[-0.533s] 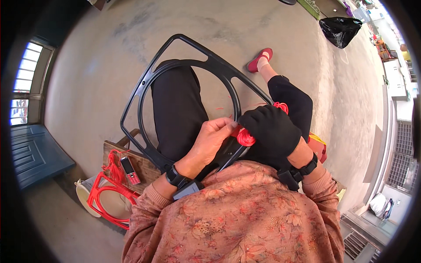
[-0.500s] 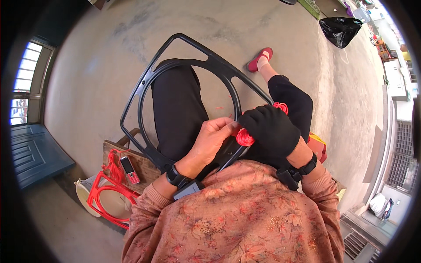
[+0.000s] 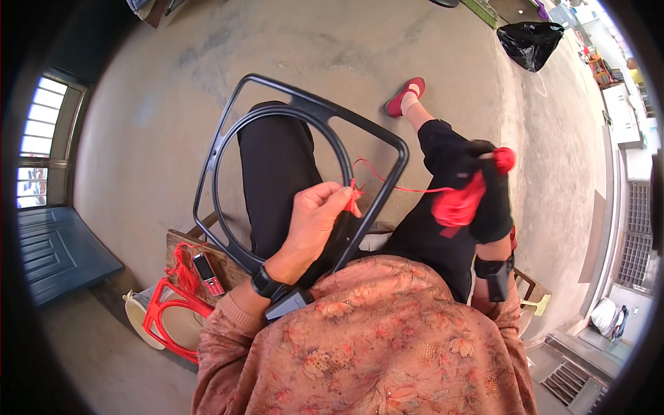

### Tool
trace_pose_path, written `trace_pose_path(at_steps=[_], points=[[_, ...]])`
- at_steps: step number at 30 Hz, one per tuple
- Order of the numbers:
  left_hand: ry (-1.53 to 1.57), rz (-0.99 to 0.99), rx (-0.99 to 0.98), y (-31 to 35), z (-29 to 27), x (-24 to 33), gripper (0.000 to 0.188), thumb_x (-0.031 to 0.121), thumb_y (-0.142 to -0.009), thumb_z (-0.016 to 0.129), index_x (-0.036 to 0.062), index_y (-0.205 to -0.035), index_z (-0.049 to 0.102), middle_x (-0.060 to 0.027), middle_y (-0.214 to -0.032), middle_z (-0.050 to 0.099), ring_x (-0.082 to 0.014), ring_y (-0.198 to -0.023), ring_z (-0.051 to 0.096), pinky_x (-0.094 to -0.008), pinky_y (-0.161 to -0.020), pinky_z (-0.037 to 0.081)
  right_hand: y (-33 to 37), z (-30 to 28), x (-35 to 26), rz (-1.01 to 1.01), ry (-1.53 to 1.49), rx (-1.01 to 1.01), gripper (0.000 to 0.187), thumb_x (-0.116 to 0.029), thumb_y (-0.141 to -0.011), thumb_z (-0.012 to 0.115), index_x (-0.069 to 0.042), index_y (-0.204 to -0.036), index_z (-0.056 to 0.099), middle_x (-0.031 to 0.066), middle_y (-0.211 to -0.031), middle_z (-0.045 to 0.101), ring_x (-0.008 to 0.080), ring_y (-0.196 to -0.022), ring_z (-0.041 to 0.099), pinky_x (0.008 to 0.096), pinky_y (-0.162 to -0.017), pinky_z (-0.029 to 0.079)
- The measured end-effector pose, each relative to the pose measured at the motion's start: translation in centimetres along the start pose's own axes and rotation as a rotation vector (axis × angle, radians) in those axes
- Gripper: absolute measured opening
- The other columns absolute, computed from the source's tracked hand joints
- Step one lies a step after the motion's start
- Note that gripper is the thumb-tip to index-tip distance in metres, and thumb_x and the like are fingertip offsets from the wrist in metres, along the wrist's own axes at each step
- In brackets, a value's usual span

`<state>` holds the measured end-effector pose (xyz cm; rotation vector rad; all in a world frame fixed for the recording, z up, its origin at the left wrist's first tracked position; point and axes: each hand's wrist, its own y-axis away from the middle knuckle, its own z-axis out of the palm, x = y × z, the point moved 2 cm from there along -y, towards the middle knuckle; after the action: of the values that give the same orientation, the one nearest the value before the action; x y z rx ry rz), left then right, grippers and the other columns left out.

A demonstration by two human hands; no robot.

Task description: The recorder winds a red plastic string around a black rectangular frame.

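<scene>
A black frame (image 3: 332, 111), a round ring inside a rounded square, rests tilted across my lap. My bare left hand (image 3: 308, 221) pinches red cord (image 3: 353, 200) against the right side of the ring, where loose ends stick out. From that spot a red strand (image 3: 415, 189) runs taut to the right. It leads to a bundle of red cord (image 3: 459, 204) gripped by my right hand (image 3: 492, 197), which wears a black glove and is blurred by motion. The bundle's other end pokes out above the glove. Some of the right fingers are hidden behind the cord.
Left of me a wooden bench (image 3: 181, 238) carries a phone (image 3: 206, 271) and loose red cord (image 3: 185, 270). A red-wrapped frame (image 3: 162, 321) leans over a pale bucket (image 3: 138, 311). A black bag (image 3: 531, 45) lies on the floor at the far right.
My right hand has pulled away from the ring, to the right, with the cord bundle, drawing a strand taut. The frame has tilted and dropped slightly. My left hand stays at the ring.
</scene>
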<state>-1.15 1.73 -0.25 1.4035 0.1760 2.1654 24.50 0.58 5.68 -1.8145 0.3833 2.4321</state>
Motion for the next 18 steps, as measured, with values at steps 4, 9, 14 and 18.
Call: trace_pose_path(at_steps=[4, 9, 14, 18], points=[[0.019, -0.092, 0.051, 0.4, -0.6, 1.3, 0.02, 0.019, -0.094, 0.056, 0.004, -0.083, 0.063, -0.0032, -0.071, 0.063, -0.006, -0.063, 0.055, -0.019, -0.06, 0.043, 0.4, -10.3, 1.2, -0.041, -0.358, 0.354, 0.035, -0.029, -0.096, 0.053, -0.001, -0.117, 0.052, -0.0014, -0.072, 0.049, 0.0069, -0.062, 0.046, 0.021, -0.057, 0.039], [0.117, -0.071, 0.014, -0.1, -0.1, 0.5, 0.022, 0.021, -0.093, 0.056, 0.003, -0.082, 0.063, -0.0042, -0.071, 0.062, -0.0088, -0.065, 0.056, -0.0206, -0.063, 0.044, 4.3, -27.7, 5.1, -0.051, -0.525, 0.442, 0.024, -0.029, -0.095, 0.054, -0.009, -0.108, 0.057, -0.0004, -0.077, 0.056, 0.0145, -0.067, 0.053, 0.0321, -0.059, 0.044], [0.229, -0.051, -0.037, -0.1, -1.4, -0.1, 0.022, 0.022, -0.092, 0.058, 0.0026, -0.082, 0.061, -0.0056, -0.07, 0.061, -0.0111, -0.065, 0.058, -0.023, -0.065, 0.049, 8.2, -32.9, 3.8, 0.038, 0.036, 0.949, 0.022, -0.031, -0.094, 0.054, -0.012, -0.105, 0.057, 0.0017, -0.083, 0.059, 0.0177, -0.074, 0.057, 0.0377, -0.061, 0.046], [0.192, -0.079, -0.024, 0.0, -0.3, -0.2, 0.02, 0.02, -0.092, 0.059, 0.0029, -0.082, 0.061, -0.0054, -0.071, 0.061, -0.011, -0.066, 0.059, -0.0227, -0.064, 0.049, 5.4, -32.1, 2.5, -0.102, 0.662, 0.876, 0.023, -0.031, -0.092, 0.056, -0.012, -0.104, 0.057, 0.0035, -0.083, 0.061, 0.0203, -0.075, 0.059, 0.0374, -0.062, 0.047]])
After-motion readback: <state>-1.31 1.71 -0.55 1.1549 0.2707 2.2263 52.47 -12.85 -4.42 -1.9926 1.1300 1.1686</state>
